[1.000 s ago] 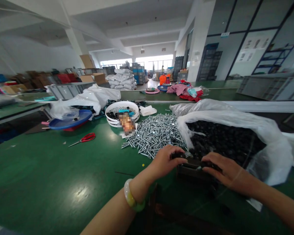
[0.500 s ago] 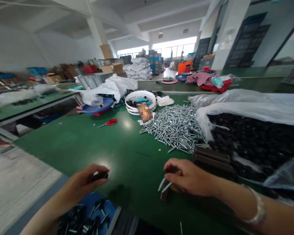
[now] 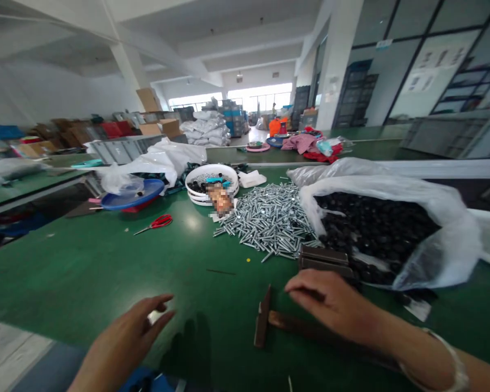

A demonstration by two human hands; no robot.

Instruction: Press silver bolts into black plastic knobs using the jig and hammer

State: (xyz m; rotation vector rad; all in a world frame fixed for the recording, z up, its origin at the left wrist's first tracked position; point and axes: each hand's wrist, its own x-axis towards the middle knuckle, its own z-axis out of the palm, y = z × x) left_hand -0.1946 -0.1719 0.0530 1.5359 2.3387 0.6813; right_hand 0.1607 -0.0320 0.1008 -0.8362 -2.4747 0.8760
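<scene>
My left hand (image 3: 126,343) hangs over the near table edge, thumb and fingers spread, with nothing between them. Below it, part of a blue bin (image 3: 141,377) shows with dark parts inside. My right hand (image 3: 330,305) is above the wooden handle of a hammer (image 3: 262,321) lying on the green table. Its fingers are curled with the tips close together; whether anything small is inside them is hidden. Just beyond that hand lie dark brown metal blocks (image 3: 324,257). A heap of silver bolts (image 3: 269,218) spreads behind, beside a clear plastic bag (image 3: 453,218) of black parts (image 3: 375,234).
Red-handled scissors (image 3: 159,221) and a thin dark rod (image 3: 220,271) lie on the green table (image 3: 106,261). Stacked white bowls (image 3: 210,174) hold small parts. A blue tray (image 3: 147,191) stands at left, with white plastic sheeting (image 3: 167,155) behind it.
My left hand has let go of the black part. The bolts no longer show at my right hand, which has moved right, away from the hammer head. The view has turned right.
</scene>
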